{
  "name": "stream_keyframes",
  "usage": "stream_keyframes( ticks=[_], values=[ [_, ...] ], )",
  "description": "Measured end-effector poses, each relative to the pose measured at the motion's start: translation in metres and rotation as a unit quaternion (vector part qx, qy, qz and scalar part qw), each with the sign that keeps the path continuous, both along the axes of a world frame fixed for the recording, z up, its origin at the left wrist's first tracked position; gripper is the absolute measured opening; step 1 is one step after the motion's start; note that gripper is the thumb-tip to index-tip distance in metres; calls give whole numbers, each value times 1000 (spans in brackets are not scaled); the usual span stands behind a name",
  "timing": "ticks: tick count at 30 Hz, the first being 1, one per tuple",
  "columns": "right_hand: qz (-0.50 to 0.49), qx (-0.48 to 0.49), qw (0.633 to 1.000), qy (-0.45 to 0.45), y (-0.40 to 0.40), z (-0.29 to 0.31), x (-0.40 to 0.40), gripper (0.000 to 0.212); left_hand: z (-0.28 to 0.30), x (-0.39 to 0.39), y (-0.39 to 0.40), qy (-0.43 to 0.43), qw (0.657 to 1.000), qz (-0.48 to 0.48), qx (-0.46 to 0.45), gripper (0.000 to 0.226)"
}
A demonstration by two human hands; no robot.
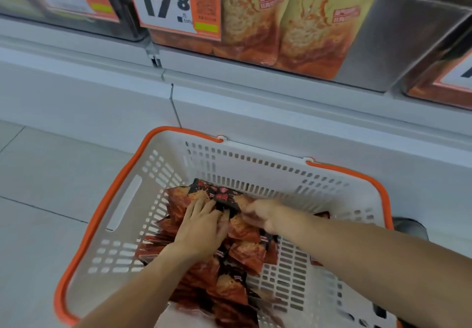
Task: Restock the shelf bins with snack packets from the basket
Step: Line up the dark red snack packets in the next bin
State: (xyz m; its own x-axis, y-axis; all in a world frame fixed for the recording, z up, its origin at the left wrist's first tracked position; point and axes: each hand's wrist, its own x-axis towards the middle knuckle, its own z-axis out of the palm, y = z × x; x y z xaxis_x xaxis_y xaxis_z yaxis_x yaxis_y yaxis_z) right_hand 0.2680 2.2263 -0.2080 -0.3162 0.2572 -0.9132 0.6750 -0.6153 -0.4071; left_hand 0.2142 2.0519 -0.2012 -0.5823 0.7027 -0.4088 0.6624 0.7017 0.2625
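Note:
A white basket with an orange rim (pixel 120 205) stands on the floor below the shelf. Several small red and black snack packets (pixel 229 284) lie heaped in it. My left hand (pixel 201 228) lies on the heap with fingers spread over the packets. My right hand (pixel 260 216) reaches in from the right and is blurred; its fingers touch a black packet (pixel 224 196) at the top of the heap. Whether either hand grips a packet does not show. The shelf bins (pixel 398 41) sit above, at the top of the view.
Large tan and orange snack bags (pixel 314 26) stand in a clear bin at top centre. Price tags reading 17.8 (pixel 166 3) hang on the bin fronts. A white shelf base (pixel 229 105) runs behind the basket. Pale tiled floor (pixel 38 200) lies to the left.

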Motion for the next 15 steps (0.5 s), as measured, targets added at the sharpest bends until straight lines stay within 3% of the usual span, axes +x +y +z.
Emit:
stream_keyframes(
  ticks=[3, 5, 8, 10, 12, 15],
  values=[
    [68, -68, 995, -15, -1, 5, 15, 13, 4, 2, 11, -29, 997, 67, 13, 57],
    [81, -107, 991, 6, 1, 14, 21, 14, 11, 5, 21, -58, 982, 165, 75, 53],
    [92, -127, 986, 47, 1, 33, 24, 21, 23, 7, 31, -141, 905, 330, 227, 50],
    [123, -114, 984, 65, 1, 49, 25, 28, 33, 6, 38, -165, 864, 379, 287, 39],
    [176, -32, 983, 47, 5, 66, 28, 46, 43, 1, 45, -168, 860, 371, 307, 30],
    [235, 168, 956, 49, 24, 93, 45, 66, 53, -10, 50, -183, 886, 313, 288, 28]
  ],
)
